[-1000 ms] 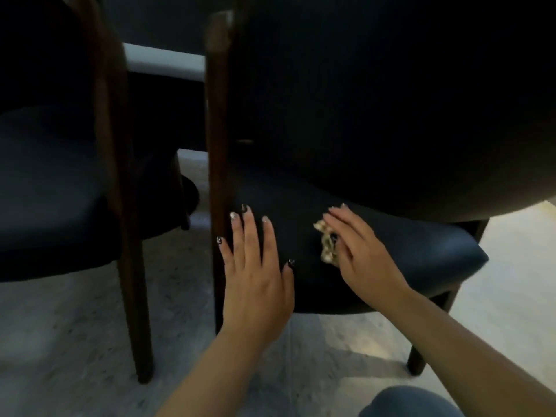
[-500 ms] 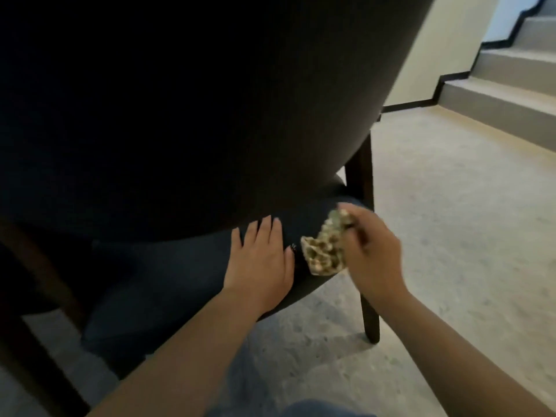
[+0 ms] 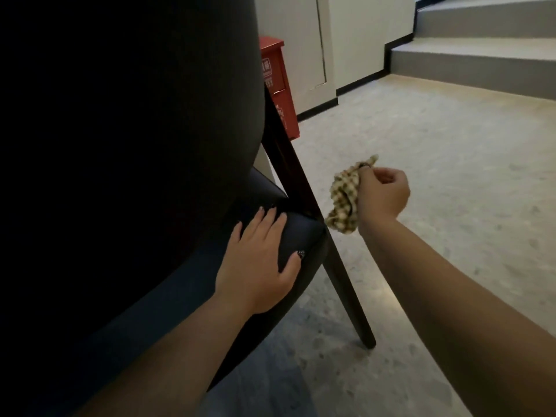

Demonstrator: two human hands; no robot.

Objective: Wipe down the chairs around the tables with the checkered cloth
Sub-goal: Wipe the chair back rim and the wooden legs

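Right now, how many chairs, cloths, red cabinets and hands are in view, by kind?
Chairs: 1, the dark chair
Checkered cloths: 1, the checkered cloth
Red cabinets: 1, the red cabinet
Hands: 2, the left hand and the right hand
Total: 5

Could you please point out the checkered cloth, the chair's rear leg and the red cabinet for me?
checkered cloth [image 3: 345, 197], head view, middle of the bunched fabric.
chair's rear leg [image 3: 346, 291], head view, lower dark wooden stretch.
red cabinet [image 3: 278, 85], head view, front panel beside the chair back.
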